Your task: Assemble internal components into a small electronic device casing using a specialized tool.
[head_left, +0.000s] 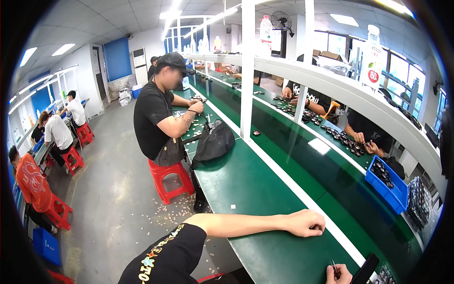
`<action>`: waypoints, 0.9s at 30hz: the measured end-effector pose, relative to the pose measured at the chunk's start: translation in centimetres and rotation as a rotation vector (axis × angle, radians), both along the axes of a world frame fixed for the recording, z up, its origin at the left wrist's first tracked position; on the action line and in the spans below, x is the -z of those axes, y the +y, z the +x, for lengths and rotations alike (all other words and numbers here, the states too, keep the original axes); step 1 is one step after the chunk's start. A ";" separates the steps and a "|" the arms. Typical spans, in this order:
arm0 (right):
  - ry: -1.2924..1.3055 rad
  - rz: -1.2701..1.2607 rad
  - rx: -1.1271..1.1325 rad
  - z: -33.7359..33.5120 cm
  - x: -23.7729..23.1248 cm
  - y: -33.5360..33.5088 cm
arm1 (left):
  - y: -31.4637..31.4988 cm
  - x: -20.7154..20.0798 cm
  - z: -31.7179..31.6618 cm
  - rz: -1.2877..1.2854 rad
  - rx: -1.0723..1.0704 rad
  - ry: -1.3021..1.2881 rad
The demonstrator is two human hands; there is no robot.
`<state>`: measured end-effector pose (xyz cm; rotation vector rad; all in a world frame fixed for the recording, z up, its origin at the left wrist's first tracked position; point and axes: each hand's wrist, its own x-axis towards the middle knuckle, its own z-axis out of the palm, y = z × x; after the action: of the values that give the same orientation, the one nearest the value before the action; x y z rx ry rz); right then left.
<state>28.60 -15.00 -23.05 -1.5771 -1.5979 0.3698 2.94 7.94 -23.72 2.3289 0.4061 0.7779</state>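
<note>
My left hand rests on the green tabletop near the white strip, its forearm lying across from the left. Its fingers are curled under, and whatever they may hold is hidden. At the lower edge, my right hand is closed around thin metal tweezers, tips pointing up; the picture cuts off part of this hand. Beside it lies a black phone-like object. A small pale square piece sits on the tabletop, left of and beyond my left hand.
A black bag lies farther up the bench, near a person by a red stool. Across the green belt stands a blue bin of dark parts. A white shelf on posts runs above.
</note>
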 end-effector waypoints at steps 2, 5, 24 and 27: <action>0.011 -0.031 0.013 0.1 -0.1 -0.1 | 1.6 -0.4 -0.3 0.004 -0.127 0.017; -0.016 -0.044 0.043 0.1 -0.2 -0.1 | 5.7 -0.9 -2.0 0.158 -0.288 0.132; -0.013 -0.094 0.109 -0.1 0.2 0.5 | 30.6 3.7 -21.1 0.250 -1.456 0.333; 0.004 -0.100 0.091 -0.5 -0.2 1.0 | 31.7 3.6 -23.7 0.211 -1.554 0.357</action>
<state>28.09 -13.96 -22.81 -1.7175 -1.5189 0.4090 -20.78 39.64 -27.36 1.9531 2.4967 1.0065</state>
